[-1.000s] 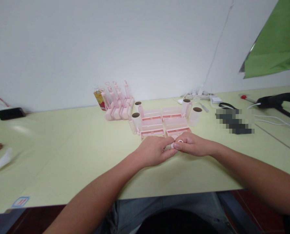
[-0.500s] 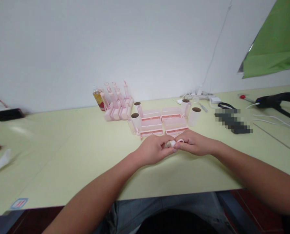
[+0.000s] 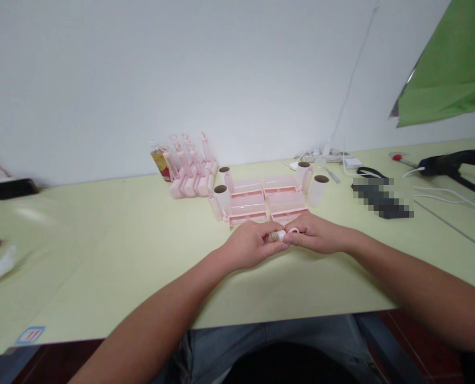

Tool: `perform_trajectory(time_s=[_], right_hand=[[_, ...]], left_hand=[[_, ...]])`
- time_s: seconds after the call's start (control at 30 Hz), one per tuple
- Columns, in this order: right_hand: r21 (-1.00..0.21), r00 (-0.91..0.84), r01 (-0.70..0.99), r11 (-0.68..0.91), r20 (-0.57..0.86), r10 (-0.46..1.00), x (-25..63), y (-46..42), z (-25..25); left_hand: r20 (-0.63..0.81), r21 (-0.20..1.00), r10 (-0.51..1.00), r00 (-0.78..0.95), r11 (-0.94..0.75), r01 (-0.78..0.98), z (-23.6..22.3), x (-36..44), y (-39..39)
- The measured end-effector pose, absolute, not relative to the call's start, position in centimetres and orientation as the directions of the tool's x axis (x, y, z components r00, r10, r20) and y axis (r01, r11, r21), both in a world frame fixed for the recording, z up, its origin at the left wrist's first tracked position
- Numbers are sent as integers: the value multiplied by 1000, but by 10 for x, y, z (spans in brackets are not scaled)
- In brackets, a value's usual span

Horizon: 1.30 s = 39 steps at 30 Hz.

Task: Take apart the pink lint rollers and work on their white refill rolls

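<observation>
My left hand is closed around a small white part with a ribbed, tan-looking section. Fingers of my right hand pinch a pale pink-white loop at the right end of it. Both hands meet just above the table, fingertips almost touching; whether the two bits are one piece I cannot tell. Right behind them lie pink trays with clear covers. Upright white rolls with brown cores stand on either side, one at the left and one at the right.
Several assembled pink holders with looped handles stand at the back left beside a yellow-and-red bottle. A power strip, cables and a black device occupy the right. A phone lies far left on the pale table.
The loop in my right hand has turned slightly and sits a little more to the left. Both hands otherwise keep their place; the view has shifted very slightly.
</observation>
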State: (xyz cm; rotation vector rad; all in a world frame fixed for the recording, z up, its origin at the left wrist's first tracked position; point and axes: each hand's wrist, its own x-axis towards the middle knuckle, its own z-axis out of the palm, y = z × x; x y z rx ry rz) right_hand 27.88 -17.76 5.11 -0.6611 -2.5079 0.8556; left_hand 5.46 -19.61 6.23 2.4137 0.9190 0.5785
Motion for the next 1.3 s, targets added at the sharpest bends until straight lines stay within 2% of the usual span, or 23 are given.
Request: perform_trajectory(time_s=[0.47, 1.03, 1.3], right_hand=[[-645, -743, 288, 708, 316, 590, 281, -170, 44], [-625, -764, 311, 716, 284, 579, 278, -172, 42], [-550, -749, 367, 750, 304, 589, 278, -172, 42]], left_hand=[[164, 556, 750, 641, -607, 568, 59, 55, -192], [85, 449, 758, 647, -609, 654, 53, 55, -192], [70, 434, 756, 651, -610, 663, 51, 55, -191]])
